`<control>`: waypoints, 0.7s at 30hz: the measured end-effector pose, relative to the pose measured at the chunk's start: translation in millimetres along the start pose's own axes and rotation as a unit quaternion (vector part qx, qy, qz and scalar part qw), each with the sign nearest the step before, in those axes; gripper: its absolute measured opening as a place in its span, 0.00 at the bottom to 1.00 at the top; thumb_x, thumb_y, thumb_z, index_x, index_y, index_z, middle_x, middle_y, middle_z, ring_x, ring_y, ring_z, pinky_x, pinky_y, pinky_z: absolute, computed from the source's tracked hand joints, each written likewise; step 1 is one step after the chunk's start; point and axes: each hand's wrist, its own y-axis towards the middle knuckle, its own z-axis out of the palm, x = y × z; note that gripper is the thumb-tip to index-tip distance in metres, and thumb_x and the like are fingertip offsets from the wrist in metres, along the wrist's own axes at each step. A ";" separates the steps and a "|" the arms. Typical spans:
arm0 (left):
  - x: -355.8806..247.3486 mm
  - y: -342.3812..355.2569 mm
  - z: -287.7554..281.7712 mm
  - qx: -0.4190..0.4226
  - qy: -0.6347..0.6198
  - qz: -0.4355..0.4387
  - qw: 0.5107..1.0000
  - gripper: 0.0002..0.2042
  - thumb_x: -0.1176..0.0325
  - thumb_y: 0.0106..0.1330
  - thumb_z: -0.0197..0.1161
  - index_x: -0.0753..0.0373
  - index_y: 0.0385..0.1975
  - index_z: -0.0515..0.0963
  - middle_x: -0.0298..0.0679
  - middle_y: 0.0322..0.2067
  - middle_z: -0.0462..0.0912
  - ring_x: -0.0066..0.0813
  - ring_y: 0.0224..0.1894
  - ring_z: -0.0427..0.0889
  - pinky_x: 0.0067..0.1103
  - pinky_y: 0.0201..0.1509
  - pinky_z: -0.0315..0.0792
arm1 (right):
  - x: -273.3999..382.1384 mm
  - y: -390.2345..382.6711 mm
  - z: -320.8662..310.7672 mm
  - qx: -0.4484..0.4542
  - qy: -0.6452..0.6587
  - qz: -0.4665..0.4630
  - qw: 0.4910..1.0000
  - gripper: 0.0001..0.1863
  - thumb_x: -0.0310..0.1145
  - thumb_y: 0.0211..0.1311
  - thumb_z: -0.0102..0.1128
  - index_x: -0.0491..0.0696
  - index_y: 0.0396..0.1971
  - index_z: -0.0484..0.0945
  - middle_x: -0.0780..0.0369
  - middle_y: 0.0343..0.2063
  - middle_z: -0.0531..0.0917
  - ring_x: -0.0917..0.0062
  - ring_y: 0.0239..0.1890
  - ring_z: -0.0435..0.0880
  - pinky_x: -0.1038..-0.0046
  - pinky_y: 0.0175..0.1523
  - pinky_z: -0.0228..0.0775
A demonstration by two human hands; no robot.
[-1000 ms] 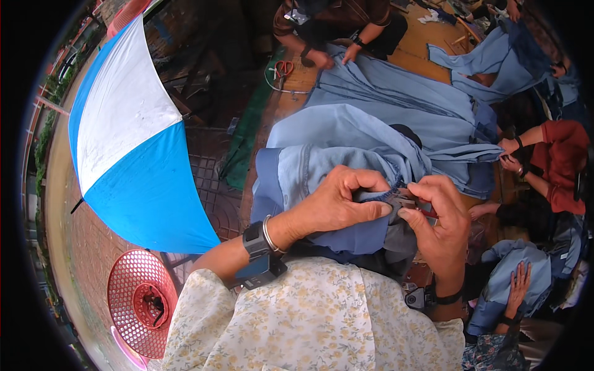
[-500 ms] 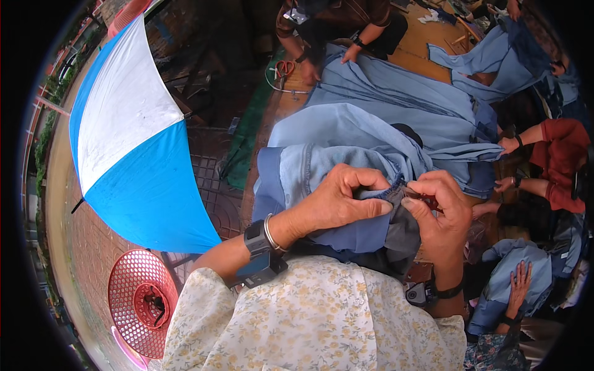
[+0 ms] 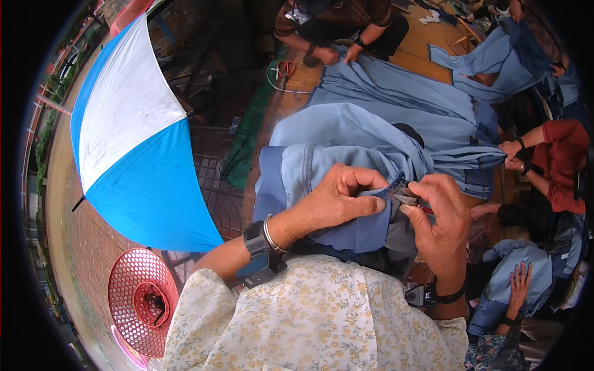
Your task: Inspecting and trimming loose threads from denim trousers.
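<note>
My left hand (image 3: 343, 198) pinches the dark stitched edge of a light blue denim garment (image 3: 328, 164), bunched over my lap. Close to its fingertips, my right hand (image 3: 444, 216) is closed around small metal snips (image 3: 407, 199) with a bit of red showing. The blade tips point at the seam edge; whether they touch it I cannot tell. Below my fingers hangs a grey piece of cloth (image 3: 401, 238). Much of the snips' handle is hidden inside my right hand.
More denim (image 3: 390, 93) spreads over the wooden surface ahead, handled by a person opposite and another in red sleeves (image 3: 560, 157). Red-handled scissors (image 3: 285, 68) lie at the far edge. A blue-and-white umbrella (image 3: 142, 167) and a red perforated basket (image 3: 127, 284) stand left.
The snips' blades show more clearly as my right fingers shift. The person opposite has brought both hands together on the denim. The red-sleeved person's hands have also come together.
</note>
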 end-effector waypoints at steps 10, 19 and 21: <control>6.0 1.0 -0.2 -0.007 -0.026 0.032 0.999 0.05 0.78 0.56 0.56 0.69 0.30 0.77 0.26 0.25 0.76 0.09 0.28 0.69 0.10 0.31 0.65 | -4.9 -0.8 2.1 0.004 0.034 0.014 0.999 0.14 0.20 0.37 0.63 0.42 0.30 0.74 0.58 0.28 0.74 0.67 0.29 0.75 0.70 0.32 0.66; 6.1 2.2 0.8 -0.008 -0.043 0.021 0.999 0.05 0.78 0.56 0.57 0.69 0.31 0.77 0.26 0.25 0.76 0.09 0.27 0.69 0.09 0.30 0.65 | -4.4 -1.9 4.2 -0.001 0.201 0.111 0.973 0.11 0.25 0.44 0.66 0.43 0.29 0.74 0.63 0.24 0.74 0.81 0.23 0.73 0.82 0.27 0.64; 6.9 2.3 0.7 0.000 -0.032 0.033 0.999 0.05 0.78 0.56 0.57 0.69 0.30 0.77 0.27 0.25 0.77 0.09 0.27 0.69 0.10 0.30 0.65 | -4.7 -4.9 15.6 -0.013 0.142 0.091 0.986 0.10 0.25 0.46 0.65 0.42 0.26 0.72 0.64 0.20 0.72 0.84 0.21 0.69 0.83 0.24 0.60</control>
